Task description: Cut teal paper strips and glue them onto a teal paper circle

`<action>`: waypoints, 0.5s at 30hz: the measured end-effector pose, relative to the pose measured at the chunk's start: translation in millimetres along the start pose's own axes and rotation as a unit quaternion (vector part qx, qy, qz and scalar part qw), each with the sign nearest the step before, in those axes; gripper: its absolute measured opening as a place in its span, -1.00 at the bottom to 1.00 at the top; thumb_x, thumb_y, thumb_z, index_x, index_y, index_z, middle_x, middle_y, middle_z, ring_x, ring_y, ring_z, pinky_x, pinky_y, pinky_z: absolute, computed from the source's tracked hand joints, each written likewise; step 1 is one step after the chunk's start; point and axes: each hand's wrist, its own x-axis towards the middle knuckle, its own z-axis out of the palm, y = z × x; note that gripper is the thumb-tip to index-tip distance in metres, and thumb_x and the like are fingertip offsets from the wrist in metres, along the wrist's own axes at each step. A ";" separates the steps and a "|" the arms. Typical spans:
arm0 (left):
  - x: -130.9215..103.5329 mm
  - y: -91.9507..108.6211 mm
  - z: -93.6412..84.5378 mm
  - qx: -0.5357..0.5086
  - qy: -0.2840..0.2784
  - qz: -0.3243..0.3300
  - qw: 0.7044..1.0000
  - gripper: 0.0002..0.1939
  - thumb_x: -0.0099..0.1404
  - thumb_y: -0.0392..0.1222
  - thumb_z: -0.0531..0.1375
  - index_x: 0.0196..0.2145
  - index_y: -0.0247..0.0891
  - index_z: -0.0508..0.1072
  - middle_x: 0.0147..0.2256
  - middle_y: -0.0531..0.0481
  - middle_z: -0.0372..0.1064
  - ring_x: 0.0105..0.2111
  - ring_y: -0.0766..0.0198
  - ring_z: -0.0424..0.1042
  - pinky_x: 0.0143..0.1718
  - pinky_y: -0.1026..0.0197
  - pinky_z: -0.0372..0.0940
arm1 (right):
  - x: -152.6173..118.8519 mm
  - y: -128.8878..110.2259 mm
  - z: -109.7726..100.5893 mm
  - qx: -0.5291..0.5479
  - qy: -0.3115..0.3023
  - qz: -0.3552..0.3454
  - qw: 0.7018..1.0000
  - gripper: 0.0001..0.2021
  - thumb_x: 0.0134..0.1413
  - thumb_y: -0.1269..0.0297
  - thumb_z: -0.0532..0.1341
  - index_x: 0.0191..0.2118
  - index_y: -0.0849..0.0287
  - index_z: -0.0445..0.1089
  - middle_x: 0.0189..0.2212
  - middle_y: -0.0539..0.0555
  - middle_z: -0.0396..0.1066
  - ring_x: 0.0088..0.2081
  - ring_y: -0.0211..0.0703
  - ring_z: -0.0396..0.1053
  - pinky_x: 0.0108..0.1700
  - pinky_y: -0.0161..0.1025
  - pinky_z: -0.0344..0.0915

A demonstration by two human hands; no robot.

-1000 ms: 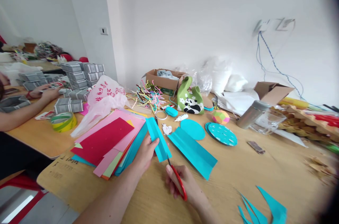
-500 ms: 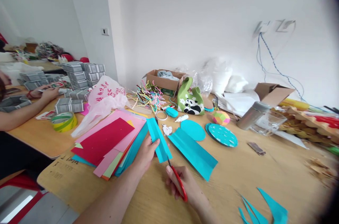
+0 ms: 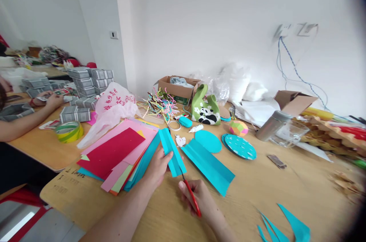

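Note:
My left hand (image 3: pixel 158 165) is closed on a narrow strip of folded turquoise paper (image 3: pixel 170 146), thumb on top, holding it above the table. In my right hand (image 3: pixel 197 194) is a pair of red-handled scissors (image 3: pixel 192 196), its blades at the strip's lower end. Just to the right lies a wider creased turquoise sheet (image 3: pixel 210 165). Behind it is a turquoise paper circle (image 3: pixel 208 141), with dotted turquoise discs (image 3: pixel 240 146) farther right. Left of my hands a pile of coloured paper (image 3: pixel 114 154) has a red sheet on top.
Turquoise offcuts (image 3: pixel 294 223) lie at the front right. A steel flask (image 3: pixel 273 125), a glass mug (image 3: pixel 294 133) and egg trays (image 3: pixel 328 127) stand right. Behind are a green panda bag (image 3: pixel 206 106), pipe cleaners (image 3: pixel 161 106) and a cardboard box (image 3: pixel 177 87). Another person's arm (image 3: pixel 28 118) is at left.
The scissors' handles have drawn closer together and the blades have closed further at the strip's lower end. My left hand and the strip have barely moved.

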 end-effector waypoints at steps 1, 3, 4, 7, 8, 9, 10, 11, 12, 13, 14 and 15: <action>0.1 -1.5 -0.2 0.002 -0.003 0.006 1.000 -0.59 0.12 -0.05 0.31 -0.09 -0.19 0.38 -0.17 -0.08 0.51 -0.25 0.04 0.54 -0.34 0.14 0.41 | -0.6 -1.3 0.0 -0.002 0.000 -0.001 1.000 -0.34 -0.08 -0.42 0.03 -0.64 0.19 0.21 -0.83 -0.06 0.16 -0.80 -0.39 0.09 -0.74 -0.41 -0.09; 0.1 -3.8 -0.3 0.005 -0.001 0.016 1.000 -0.57 0.13 -0.05 0.30 -0.05 -0.18 0.38 -0.14 -0.08 0.51 -0.24 0.05 0.54 -0.33 0.15 0.41 | -1.2 -3.0 0.3 0.000 0.002 -0.001 1.000 -0.34 -0.09 -0.43 0.03 -0.64 0.18 0.21 -0.83 -0.06 0.17 -0.80 -0.40 0.09 -0.74 -0.41 -0.09; 0.1 -4.4 -0.3 0.007 0.001 0.019 1.000 -0.56 0.13 -0.05 0.30 -0.04 -0.18 0.37 -0.14 -0.09 0.51 -0.24 0.05 0.54 -0.32 0.15 0.41 | -1.1 -3.3 0.6 0.003 0.001 0.000 1.000 -0.34 -0.11 -0.44 0.03 -0.64 0.18 0.21 -0.83 -0.06 0.18 -0.80 -0.40 0.08 -0.74 -0.41 -0.09; -0.3 -3.8 0.0 0.005 -0.002 0.015 1.000 -0.54 0.14 -0.04 0.30 -0.02 -0.18 0.37 -0.13 -0.09 0.51 -0.24 0.03 0.54 -0.32 0.15 0.41 | 0.2 -1.3 1.7 0.012 0.001 0.009 1.000 -0.33 -0.14 -0.46 0.03 -0.64 0.17 0.19 -0.83 -0.07 0.17 -0.81 -0.40 0.06 -0.75 -0.40 -0.10; -0.5 -3.3 0.1 0.004 -0.004 0.013 1.000 -0.55 0.15 -0.04 0.29 -0.02 -0.18 0.37 -0.13 -0.09 0.51 -0.24 0.03 0.54 -0.32 0.14 0.41 | 0.7 -0.1 1.9 0.013 0.003 0.010 1.000 -0.33 -0.13 -0.46 0.03 -0.64 0.17 0.19 -0.83 -0.07 0.16 -0.81 -0.40 0.06 -0.75 -0.40 -0.10; -0.7 -2.8 0.1 0.003 -0.007 0.010 1.000 -0.56 0.15 -0.05 0.29 -0.02 -0.18 0.37 -0.13 -0.09 0.50 -0.24 0.04 0.55 -0.31 0.14 0.41 | 1.2 1.0 2.0 0.012 0.004 0.010 1.000 -0.33 -0.13 -0.45 0.03 -0.65 0.17 0.19 -0.84 -0.07 0.16 -0.81 -0.39 0.07 -0.75 -0.40 -0.09; -0.8 -2.6 0.1 0.003 -0.008 0.009 1.000 -0.57 0.16 -0.05 0.29 -0.02 -0.18 0.37 -0.13 -0.09 0.50 -0.24 0.04 0.55 -0.31 0.13 0.41 | 1.6 2.0 2.0 0.011 0.006 0.009 1.000 -0.33 -0.12 -0.45 0.02 -0.65 0.17 0.19 -0.84 -0.07 0.15 -0.81 -0.39 0.07 -0.75 -0.41 -0.09; -1.0 -2.7 0.1 0.003 -0.010 0.009 1.000 -0.57 0.16 -0.06 0.28 -0.03 -0.18 0.37 -0.13 -0.09 0.51 -0.24 0.04 0.55 -0.30 0.13 0.41 | 1.9 2.6 1.9 0.009 0.007 0.007 1.000 -0.33 -0.11 -0.45 0.02 -0.64 0.18 0.19 -0.83 -0.07 0.15 -0.81 -0.39 0.08 -0.75 -0.41 -0.09; -1.2 -3.0 0.1 0.004 -0.012 0.012 1.000 -0.58 0.16 -0.06 0.28 -0.03 -0.18 0.37 -0.13 -0.09 0.51 -0.24 0.04 0.54 -0.30 0.13 0.41 | 2.0 2.8 1.7 0.007 0.008 0.007 1.000 -0.33 -0.11 -0.45 0.01 -0.64 0.18 0.19 -0.83 -0.07 0.16 -0.81 -0.39 0.08 -0.74 -0.41 -0.09; -1.4 -3.4 0.2 0.004 -0.012 0.016 1.000 -0.58 0.16 -0.06 0.29 -0.03 -0.17 0.38 -0.14 -0.10 0.51 -0.23 0.03 0.54 -0.30 0.13 0.41 | 2.0 2.8 1.6 0.005 0.008 0.007 1.000 -0.33 -0.10 -0.45 0.01 -0.63 0.18 0.20 -0.83 -0.07 0.17 -0.80 -0.39 0.09 -0.74 -0.41 -0.09; -1.8 -3.8 0.5 0.005 -0.011 0.020 1.000 -0.58 0.15 -0.06 0.29 -0.04 -0.17 0.38 -0.15 -0.09 0.52 -0.23 0.03 0.54 -0.31 0.13 0.41 | 2.0 2.5 1.4 0.004 0.008 0.009 1.000 -0.33 -0.10 -0.45 0.00 -0.62 0.18 0.20 -0.83 -0.06 0.17 -0.81 -0.38 0.09 -0.74 -0.41 -0.09; -2.2 -3.9 0.9 0.006 -0.011 0.022 1.000 -0.57 0.15 -0.05 0.29 -0.03 -0.16 0.38 -0.16 -0.09 0.52 -0.23 0.03 0.54 -0.32 0.13 0.41 | 1.9 2.0 1.3 0.003 0.009 0.010 1.000 -0.33 -0.10 -0.45 0.00 -0.61 0.18 0.21 -0.83 -0.06 0.18 -0.81 -0.38 0.09 -0.74 -0.41 -0.09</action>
